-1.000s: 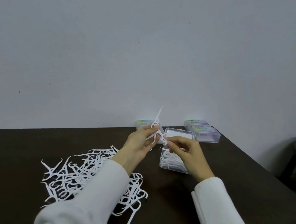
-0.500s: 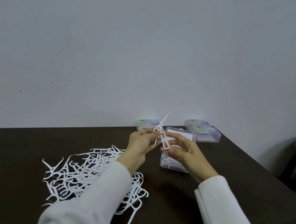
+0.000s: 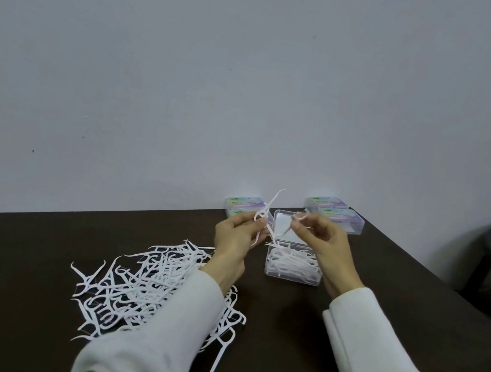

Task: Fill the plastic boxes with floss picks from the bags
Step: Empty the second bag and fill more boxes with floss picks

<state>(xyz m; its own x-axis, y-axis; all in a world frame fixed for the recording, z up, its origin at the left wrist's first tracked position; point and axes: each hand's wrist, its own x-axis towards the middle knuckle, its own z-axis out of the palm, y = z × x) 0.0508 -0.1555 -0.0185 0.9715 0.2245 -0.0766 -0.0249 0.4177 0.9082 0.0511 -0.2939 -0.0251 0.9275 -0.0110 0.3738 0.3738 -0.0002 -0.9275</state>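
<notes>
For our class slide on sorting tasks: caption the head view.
Left hand and right hand each pinch floss picks above the open plastic box, loose pile alongside.

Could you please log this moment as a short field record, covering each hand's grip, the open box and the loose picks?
left hand: grips a small bunch of floss picks
right hand: pinches one pick above the box
open box: clear, partly filled with picks
loose pile: on the dark table, left of the box
closed boxes: at the wall
</notes>
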